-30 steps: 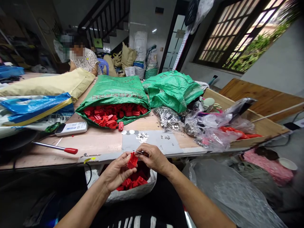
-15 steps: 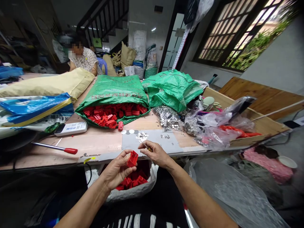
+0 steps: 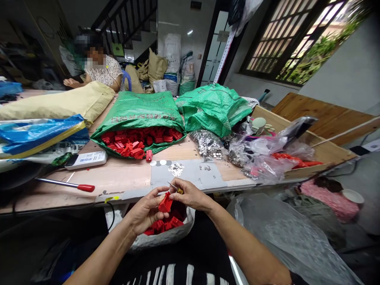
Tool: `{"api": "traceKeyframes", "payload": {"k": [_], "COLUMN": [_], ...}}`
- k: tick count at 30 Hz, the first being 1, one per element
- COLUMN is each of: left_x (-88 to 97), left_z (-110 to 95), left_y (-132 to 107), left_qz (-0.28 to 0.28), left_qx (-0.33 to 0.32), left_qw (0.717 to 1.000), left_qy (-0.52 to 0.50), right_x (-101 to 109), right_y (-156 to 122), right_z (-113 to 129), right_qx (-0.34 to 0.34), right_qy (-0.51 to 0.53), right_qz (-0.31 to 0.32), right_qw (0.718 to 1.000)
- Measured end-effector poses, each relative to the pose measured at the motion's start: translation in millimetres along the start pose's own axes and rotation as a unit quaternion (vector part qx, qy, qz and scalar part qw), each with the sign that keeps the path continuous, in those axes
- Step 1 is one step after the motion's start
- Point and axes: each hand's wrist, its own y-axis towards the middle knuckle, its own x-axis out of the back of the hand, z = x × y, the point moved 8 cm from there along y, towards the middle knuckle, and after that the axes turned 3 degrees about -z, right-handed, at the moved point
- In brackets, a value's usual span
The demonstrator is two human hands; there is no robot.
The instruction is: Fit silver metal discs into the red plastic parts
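A small red plastic part (image 3: pixel 165 203) is pinched in my left hand (image 3: pixel 146 211), over the sack on my lap. My right hand (image 3: pixel 190 194) is closed round a thin pointed tool with a yellowish handle (image 3: pixel 179 190), its metal tip pointing up and to the left. Fingers of the right hand reach the top of the red part. Below my hands, the white sack (image 3: pixel 190 226) holds several more red parts (image 3: pixel 160 226). Just beyond, small shiny metal pieces (image 3: pixel 176 169) lie in a heap on a grey sheet (image 3: pixel 190 180).
A green sack (image 3: pixel 142 107) full of red parts lies open on the table. Right of it are a bag of metal pieces (image 3: pixel 208 144) and a wooden tray (image 3: pixel 335 155). A red-handled lever (image 3: pixel 86 188) points in from the left. Another person (image 3: pixel 102 73) sits across the table.
The red part has turned in my left hand. My right hand has moved closer, with fingers now at the part and the tool tip raised. The view has shifted slightly.
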Motion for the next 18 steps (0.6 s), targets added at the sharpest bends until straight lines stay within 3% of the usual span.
{"api": "traceKeyframes", "payload": {"k": [7,10,12,14,18], "left_x": [3.5,6.7,9.1,7.8,-6.1], "left_z": [-2,-9,-17,-30,-46], "left_y": [5,6,4,-1,-20], "left_qz": [-0.039,-0.072,-0.096,-0.115,-0.134], "left_qx": [-0.006,-0.047,-0.109,-0.213,-0.419], "left_qw": [0.999,0.992,0.976,0.931,0.765], "left_qy": [0.028,0.088,0.164,0.273,0.47], "right_x": [-4,1,5,7,1], "right_y": [1,2,1,0,-1], "right_z": [-2,-8,-13,-19,-25], "right_qx": [0.005,-0.001,-0.01,-0.024,-0.037], "right_qy": [-0.05,-0.03,-0.021,-0.013,0.01], "right_qz": [-0.015,-0.057,-0.091,-0.124,-0.152], "right_qw": [0.999,0.998,0.996,0.992,0.988]}}
